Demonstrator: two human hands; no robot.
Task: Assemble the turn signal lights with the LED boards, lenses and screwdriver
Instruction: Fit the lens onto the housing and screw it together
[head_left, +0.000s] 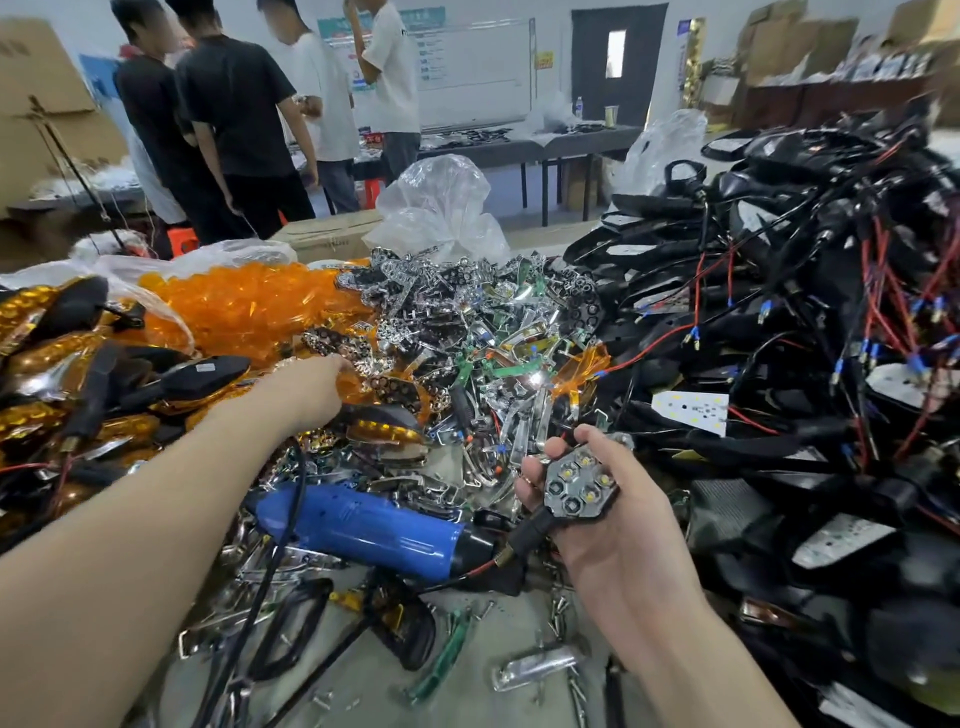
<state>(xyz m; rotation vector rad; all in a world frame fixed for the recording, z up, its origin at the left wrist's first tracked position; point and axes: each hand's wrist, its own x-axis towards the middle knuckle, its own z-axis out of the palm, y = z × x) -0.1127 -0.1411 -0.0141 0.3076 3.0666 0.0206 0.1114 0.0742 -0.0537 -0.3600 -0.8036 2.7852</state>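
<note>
My right hand (618, 525) grips a black turn signal housing (576, 488) whose chrome reflector and several LEDs face up; its stalk and red wire hang down to the left. My left hand (306, 389) reaches into the heap at the edge of the orange lenses (249, 306), fingertips buried among lenses and chrome parts, so what they touch is hidden. A blue electric screwdriver (363, 525) lies on the table between my forearms. A white LED board (691, 408) lies on the black pile to the right.
Chrome reflectors (467, 322) are heaped in the middle, black housings with red and black wires (805, 312) at right, finished amber lights (62, 364) at left. Loose screws (558, 608) dot the grey tabletop. Several people (234, 114) stand beyond the table, near clear plastic bags (441, 208).
</note>
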